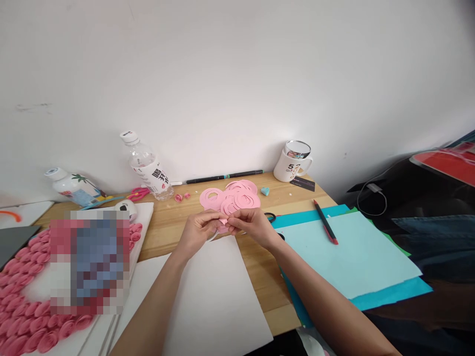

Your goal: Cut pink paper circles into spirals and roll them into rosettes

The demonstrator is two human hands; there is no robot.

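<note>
Between the fingertips of both hands is a small piece of pink paper (223,222), pinched from either side. My left hand (202,228) grips its left end with thumb and forefinger, and my right hand (249,225) closes on its right end. Just beyond them lies a loose pile of pink paper spirals (241,196) on the wooden table (166,222). Below my hands is a white sheet of paper (211,291). Scissors (270,216) with black handles lie partly hidden behind my right hand.
At left, rolled pink paper roses (33,296) cover a board, beside a blurred patch. A clear bottle (148,165), a carton-like bottle (74,187) and a white mug (291,164) line the wall. Blue paper sheets (345,257) with a marker (325,222) lie right.
</note>
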